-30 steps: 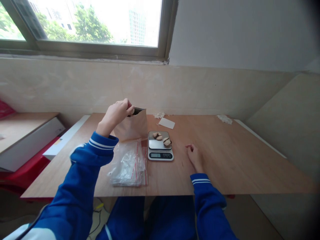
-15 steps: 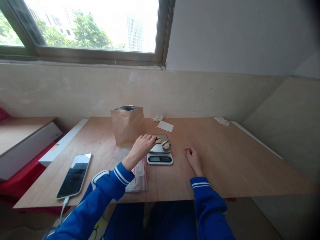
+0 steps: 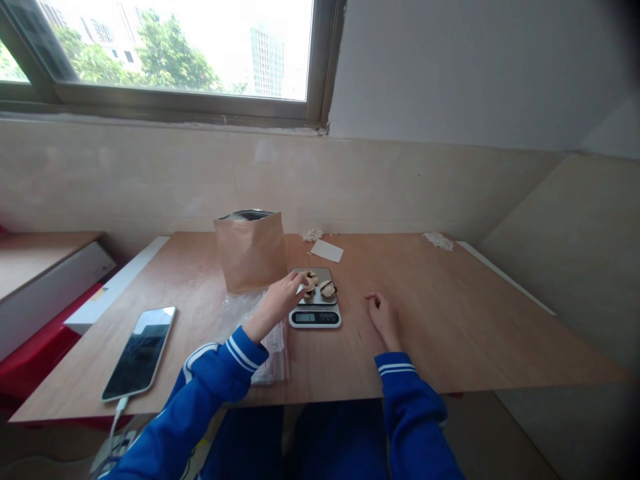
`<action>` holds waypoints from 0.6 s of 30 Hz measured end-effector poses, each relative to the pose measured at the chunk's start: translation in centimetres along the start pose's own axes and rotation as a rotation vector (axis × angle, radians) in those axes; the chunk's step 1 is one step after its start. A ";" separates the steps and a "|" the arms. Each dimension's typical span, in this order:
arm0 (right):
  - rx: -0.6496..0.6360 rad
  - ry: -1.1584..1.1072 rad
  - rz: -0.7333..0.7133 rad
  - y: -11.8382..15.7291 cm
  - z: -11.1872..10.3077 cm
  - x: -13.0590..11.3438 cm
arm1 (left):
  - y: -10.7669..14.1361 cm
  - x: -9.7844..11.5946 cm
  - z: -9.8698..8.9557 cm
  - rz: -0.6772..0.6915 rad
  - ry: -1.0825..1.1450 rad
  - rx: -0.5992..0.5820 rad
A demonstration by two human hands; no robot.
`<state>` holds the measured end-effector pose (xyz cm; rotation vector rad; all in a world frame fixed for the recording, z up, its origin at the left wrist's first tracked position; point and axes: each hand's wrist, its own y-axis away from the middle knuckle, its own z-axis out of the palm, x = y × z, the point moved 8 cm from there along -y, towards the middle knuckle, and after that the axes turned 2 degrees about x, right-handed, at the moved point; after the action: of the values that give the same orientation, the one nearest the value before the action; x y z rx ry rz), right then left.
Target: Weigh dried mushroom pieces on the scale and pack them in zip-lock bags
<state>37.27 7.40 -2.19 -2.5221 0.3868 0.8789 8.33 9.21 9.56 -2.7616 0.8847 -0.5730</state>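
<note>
A small kitchen scale (image 3: 315, 319) with a lit display sits on the table in front of me. On its metal plate lie beige, dark-edged pieces that look like dried mushrooms (image 3: 327, 289), with more on the left side (image 3: 311, 277). My left hand (image 3: 280, 297) reaches over the plate's left edge; its fingers are apart at the left pieces and partly cover them. To the right of the scale, my right hand (image 3: 384, 319) rests on the tabletop with its fingers curled in and nothing visible in them.
A brown paper pouch (image 3: 253, 253) stands with its top open behind my left hand. Clear zip bags (image 3: 273, 357) lie under my left forearm. A phone (image 3: 141, 353) with a cable is at the left. A white card (image 3: 327, 251) and crumpled tissue (image 3: 439, 241) lie farther back.
My left hand has loosened its fingers and drawn slightly back to the left. More beige pieces now show on the scale's left side. The view has shifted slightly; my right hand keeps its pose.
</note>
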 end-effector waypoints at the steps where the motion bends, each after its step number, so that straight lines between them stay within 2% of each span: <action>1: 0.002 0.004 0.003 0.0 0.0 0.1 | 0.2 -0.4 -1.1 -0.008 0.040 0.041; 5: 0.013 -0.002 0.005 0.1 0.0 0.1 | 2.0 -2.5 -5.0 -0.113 0.164 0.122; 8: 0.020 -0.020 -0.008 0.1 -0.1 0.0 | 4.6 -4.6 -5.9 -0.245 0.200 0.138; 10: 0.018 -0.008 -0.008 0.1 -0.2 -0.1 | 6.4 -6.0 -5.0 -0.307 0.204 0.133; 13: 0.018 0.009 -0.007 0.1 -0.2 0.0 | 8.6 -7.9 -1.8 -0.372 0.252 0.072; 16: 0.014 0.002 -0.009 0.1 -0.2 0.1 | 9.8 -9.6 1.6 -0.452 0.305 0.032; 18: 0.011 0.003 -0.005 0.1 -0.1 0.2 | 10.1 -10.2 3.0 -0.478 0.340 0.057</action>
<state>37.46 7.27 -2.27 -2.5132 0.3849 0.8683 -3.26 7.27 0.90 -2.8713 0.2368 -1.1512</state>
